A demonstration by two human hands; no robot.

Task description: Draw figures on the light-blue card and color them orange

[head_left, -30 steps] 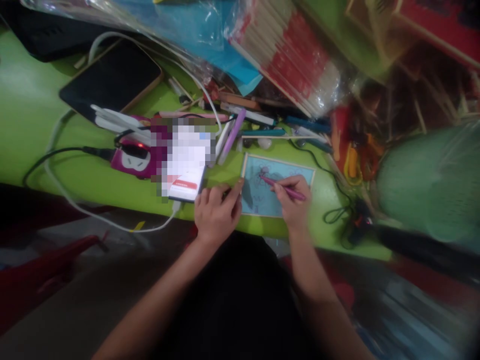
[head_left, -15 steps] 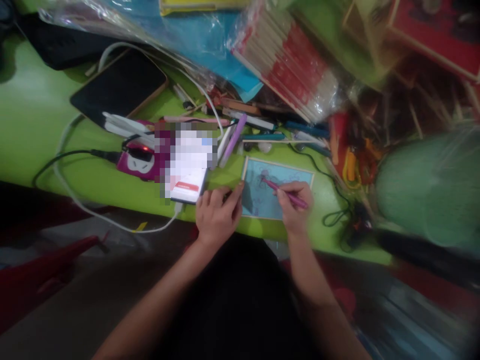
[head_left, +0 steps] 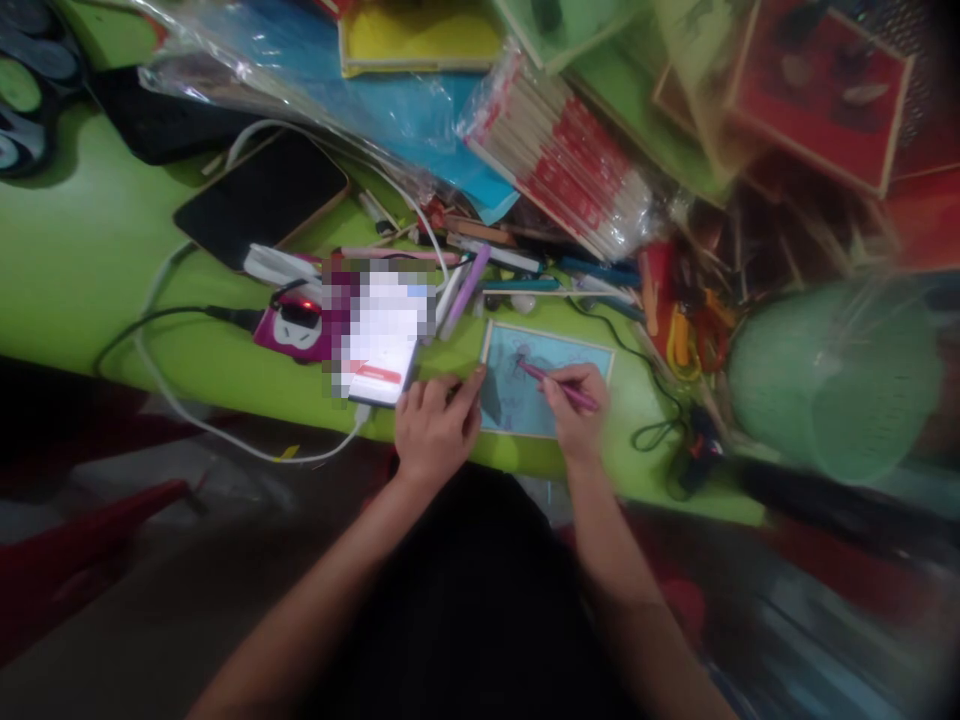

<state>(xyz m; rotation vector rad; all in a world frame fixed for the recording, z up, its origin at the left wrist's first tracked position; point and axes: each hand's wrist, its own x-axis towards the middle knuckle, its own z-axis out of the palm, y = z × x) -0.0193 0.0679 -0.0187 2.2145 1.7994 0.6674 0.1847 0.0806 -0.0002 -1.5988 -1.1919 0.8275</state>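
A blue card with a pale border [head_left: 498, 395] lies on the green table, with faint dark line drawings on it. My right hand [head_left: 579, 410] grips a purple pen [head_left: 559, 385], its tip touching a sketched figure in the upper left of the card. My left hand [head_left: 436, 425] rests at the card's left edge, the index finger stretched out along it and the other fingers loosely bent. It holds nothing that I can see. Just beyond its fingers lies a phone with a lit screen [head_left: 386, 345], partly pixelated, with a white cable [head_left: 363, 414] plugged in.
A magenta power strip [head_left: 270, 335] and a dark tablet-like device [head_left: 262, 195] lie to the left. Pens, including a lilac one [head_left: 466, 292], and wrapped sticks [head_left: 559, 150] crowd the back. A green translucent tub [head_left: 832, 380] and orange-handled scissors [head_left: 681, 345] stand right.
The head view has shifted slightly, bringing more of the table's back into sight. The pen stays on nearly the same spot of the card, and the left hand keeps its place.
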